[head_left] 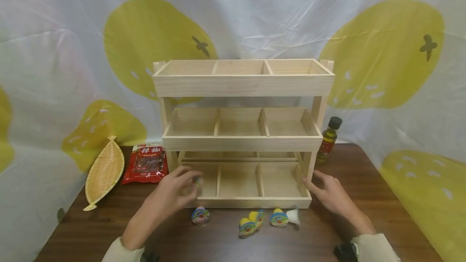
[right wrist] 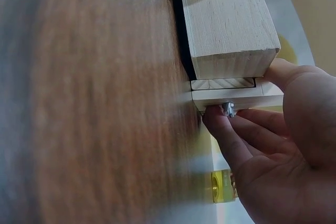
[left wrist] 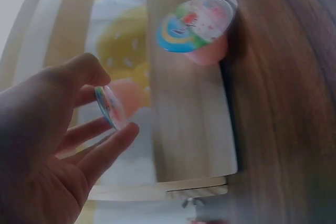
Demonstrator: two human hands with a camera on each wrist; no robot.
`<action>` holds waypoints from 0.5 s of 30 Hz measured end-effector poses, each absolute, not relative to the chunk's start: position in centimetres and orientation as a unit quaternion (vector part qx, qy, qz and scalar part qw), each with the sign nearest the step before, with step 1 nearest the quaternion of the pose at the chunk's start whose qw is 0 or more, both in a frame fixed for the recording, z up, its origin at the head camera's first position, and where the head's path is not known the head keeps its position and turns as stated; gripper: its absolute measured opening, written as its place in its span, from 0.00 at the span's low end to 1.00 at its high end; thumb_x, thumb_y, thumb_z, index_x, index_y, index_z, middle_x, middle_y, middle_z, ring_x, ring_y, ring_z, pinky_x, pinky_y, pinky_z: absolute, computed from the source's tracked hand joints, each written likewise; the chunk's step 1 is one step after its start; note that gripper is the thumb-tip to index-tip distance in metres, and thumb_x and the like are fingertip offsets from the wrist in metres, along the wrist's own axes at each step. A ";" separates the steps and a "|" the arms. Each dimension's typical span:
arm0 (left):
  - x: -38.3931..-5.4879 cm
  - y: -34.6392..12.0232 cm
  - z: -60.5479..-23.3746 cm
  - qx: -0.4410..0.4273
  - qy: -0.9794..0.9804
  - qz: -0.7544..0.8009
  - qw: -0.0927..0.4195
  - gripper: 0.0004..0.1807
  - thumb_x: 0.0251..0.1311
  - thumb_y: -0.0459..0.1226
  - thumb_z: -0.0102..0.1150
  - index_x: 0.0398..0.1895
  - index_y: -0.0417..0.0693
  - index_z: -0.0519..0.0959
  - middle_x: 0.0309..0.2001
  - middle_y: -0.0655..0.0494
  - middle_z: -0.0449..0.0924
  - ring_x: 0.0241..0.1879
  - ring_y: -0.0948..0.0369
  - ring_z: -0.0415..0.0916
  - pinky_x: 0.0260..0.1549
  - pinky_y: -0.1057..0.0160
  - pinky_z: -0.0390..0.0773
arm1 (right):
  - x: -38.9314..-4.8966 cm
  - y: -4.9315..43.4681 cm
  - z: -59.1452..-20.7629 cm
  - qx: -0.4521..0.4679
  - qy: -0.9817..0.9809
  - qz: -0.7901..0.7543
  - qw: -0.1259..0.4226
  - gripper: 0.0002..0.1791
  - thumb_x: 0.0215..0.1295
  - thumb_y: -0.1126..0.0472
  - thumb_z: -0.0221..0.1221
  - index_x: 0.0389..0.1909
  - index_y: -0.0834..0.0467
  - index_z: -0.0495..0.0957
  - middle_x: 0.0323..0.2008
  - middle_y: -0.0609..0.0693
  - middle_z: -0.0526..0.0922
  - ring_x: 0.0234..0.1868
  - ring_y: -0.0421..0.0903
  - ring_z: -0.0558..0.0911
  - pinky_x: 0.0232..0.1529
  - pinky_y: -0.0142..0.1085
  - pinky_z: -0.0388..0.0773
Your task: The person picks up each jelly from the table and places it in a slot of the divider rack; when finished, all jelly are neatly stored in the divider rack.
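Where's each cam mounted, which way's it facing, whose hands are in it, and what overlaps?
Head: on the person's head, facing forward and down at the wooden rack; left hand, right hand and sleeves show.
Left wrist: on the left wrist, facing the pinched jelly cup with the rack behind; only the left hand shows.
Right wrist: on the right wrist, facing the rack's right end; only the right hand shows, gripping there.
Shared: head and left wrist both show the left hand, that cup and the rack.
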State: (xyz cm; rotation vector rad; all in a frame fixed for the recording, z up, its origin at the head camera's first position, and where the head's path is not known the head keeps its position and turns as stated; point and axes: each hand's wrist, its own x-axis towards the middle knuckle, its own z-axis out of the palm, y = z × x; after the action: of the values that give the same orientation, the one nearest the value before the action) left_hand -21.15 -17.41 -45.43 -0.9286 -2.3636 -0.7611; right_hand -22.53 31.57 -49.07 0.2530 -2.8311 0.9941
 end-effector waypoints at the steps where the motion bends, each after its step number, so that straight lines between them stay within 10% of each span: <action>1: -21.4 -17.4 -45.6 -0.330 -0.872 -0.273 0.236 0.21 0.56 0.29 0.79 0.54 0.45 0.87 0.49 0.50 0.85 0.38 0.60 0.90 0.35 0.64 0.91 | -22.5 31.6 -49.1 0.085 -0.938 0.331 0.066 0.35 0.82 0.44 0.59 0.71 0.71 0.75 0.68 0.73 0.79 0.70 0.74 0.78 0.69 0.72 0.73; 15: -22.8 -16.8 -46.7 -0.239 -0.943 -0.153 0.173 0.17 0.56 0.39 0.75 0.49 0.50 0.88 0.38 0.58 0.89 0.34 0.57 0.86 0.32 0.54 0.88 | -22.4 31.5 -49.2 0.087 -0.937 0.332 0.065 0.35 0.82 0.44 0.59 0.71 0.71 0.75 0.67 0.72 0.80 0.69 0.73 0.79 0.69 0.71 0.74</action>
State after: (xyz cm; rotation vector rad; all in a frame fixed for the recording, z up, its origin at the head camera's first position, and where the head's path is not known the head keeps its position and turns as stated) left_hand -22.84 -16.83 -46.71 -0.6779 -2.6747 -0.4331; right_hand -22.44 31.53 -49.19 0.2616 -2.8290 1.0012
